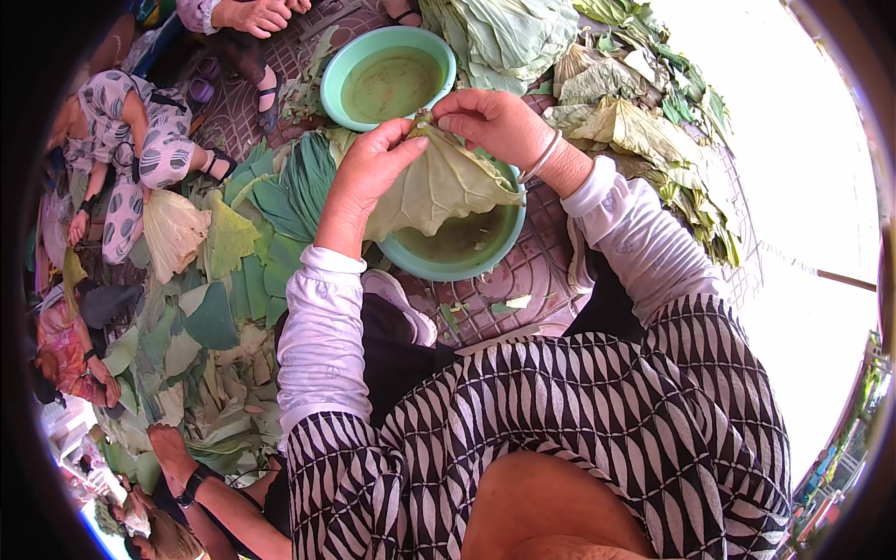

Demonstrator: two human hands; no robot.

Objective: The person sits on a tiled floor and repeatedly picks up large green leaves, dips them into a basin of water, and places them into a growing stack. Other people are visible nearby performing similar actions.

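Note:
A large, pale green leaf, perhaps a folded lotus leaf, (437,183) hangs between my hands, its gathered stem end at the top. My left hand (374,168) pinches it near that end from the left. On the other side, my right hand (497,126) has its thumb and fingers at the same gathered end; a bracelet circles the wrist. Below the leaf stands a green plastic basin (455,262) of cloudy water, partly hidden by the leaf. A second green basin (330,87) with murky water is just beyond my hands.
Heaped leaves (231,294) spread over the ground at left. Stacked pale leaves (521,38) lie at the top, with a wilted pile (651,140) to the right. Several people sit nearby at left; one person's hands (255,15) are at top left. My shoe (399,304) rests on paving tiles.

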